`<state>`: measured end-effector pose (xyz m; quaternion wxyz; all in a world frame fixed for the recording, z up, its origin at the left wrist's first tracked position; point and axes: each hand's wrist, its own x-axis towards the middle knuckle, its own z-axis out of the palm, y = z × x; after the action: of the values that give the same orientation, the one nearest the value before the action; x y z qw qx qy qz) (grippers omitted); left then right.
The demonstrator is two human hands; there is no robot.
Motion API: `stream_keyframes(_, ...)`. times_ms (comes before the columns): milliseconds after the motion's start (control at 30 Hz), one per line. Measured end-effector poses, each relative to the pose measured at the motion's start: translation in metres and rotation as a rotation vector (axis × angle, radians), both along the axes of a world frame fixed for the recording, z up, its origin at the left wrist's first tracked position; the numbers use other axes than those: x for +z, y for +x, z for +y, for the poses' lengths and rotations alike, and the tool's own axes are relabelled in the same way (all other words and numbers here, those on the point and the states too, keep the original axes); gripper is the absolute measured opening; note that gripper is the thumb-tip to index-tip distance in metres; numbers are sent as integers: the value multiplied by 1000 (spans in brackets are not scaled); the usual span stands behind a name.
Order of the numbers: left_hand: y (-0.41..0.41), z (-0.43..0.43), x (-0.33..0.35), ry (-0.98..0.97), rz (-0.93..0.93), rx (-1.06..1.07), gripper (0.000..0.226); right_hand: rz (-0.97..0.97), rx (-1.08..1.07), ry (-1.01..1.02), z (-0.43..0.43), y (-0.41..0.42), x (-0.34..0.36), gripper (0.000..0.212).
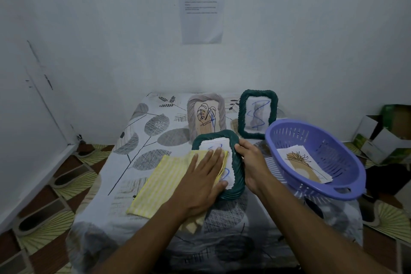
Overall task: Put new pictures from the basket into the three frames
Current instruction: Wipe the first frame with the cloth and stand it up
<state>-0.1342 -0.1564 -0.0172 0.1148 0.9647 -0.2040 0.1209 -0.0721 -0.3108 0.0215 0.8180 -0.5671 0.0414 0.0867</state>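
Left hand [200, 176]: fingers straight, pressing a yellow striped cloth [160, 184] onto the lying green frame [238, 176].
Right hand [251, 162]: fingers curled round that frame's right edge.
Purple basket [338, 144]: on the table [155, 122], right; holds pictures [304, 162], possibly stacked.
Grey frame [191, 113], upright green frame [241, 118]: standing behind.

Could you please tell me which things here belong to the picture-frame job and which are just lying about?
Job: lying green frame, standing green frame, grey frame, purple basket, its pictures, yellow striped cloth.
Lying about: cardboard boxes, wall notice.

Leaf-print table [142, 140] bears frames [241, 118], basket [347, 151], yellow cloth [160, 184].
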Motion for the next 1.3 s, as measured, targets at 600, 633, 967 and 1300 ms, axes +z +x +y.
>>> stream_keyframes(600, 5, -1, 25, 106, -59, -10, 66, 2, -36, 141, -4, -3, 5, 28)
stream_keyframes(633, -3, -2, 21, 118, -57, -69, 64, 0, -69, 137, -9, 2, 8, 28)
stream_keyframes(967, -8, -2, 22, 140, -74, -119, 59, -5, -58, 120, -9, 8, 17, 29)
stream_keyframes(1300, -10, -2, 18, 126, -98, -121, 60, 12, -74, 108, -9, 5, 14, 28)
